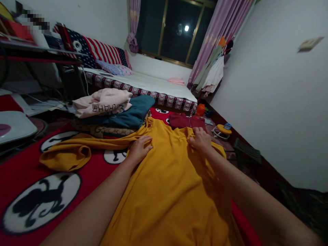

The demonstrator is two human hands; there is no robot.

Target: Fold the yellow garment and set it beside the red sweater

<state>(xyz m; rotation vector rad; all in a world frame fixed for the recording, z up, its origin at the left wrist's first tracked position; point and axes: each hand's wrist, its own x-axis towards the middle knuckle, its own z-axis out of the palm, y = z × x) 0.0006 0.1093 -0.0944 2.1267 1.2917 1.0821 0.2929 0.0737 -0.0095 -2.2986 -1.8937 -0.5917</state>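
A mustard-yellow long-sleeved garment [174,177] lies spread lengthwise in front of me, its neck end away from me. One sleeve stretches out to the left and folds over at its end. My left hand [139,148] rests on the garment's left edge, below the shoulder, fingers laid out and thumb apart. At the upper right, near the neckline, my right hand [201,139] has its fingers curled into the fabric. Just beyond the left sleeve is a stack of clothes: a pale pink printed top [102,102], a teal piece [138,111] and a brown patterned piece [112,131].
Under the garment is a red blanket [94,177] with black-and-white round prints. A folded maroon garment [183,121] lies past the neckline. Further off stand a bed [153,82], a desk [46,51] at left, a yellow-topped stool [224,129] and a dark folding stool [247,150].
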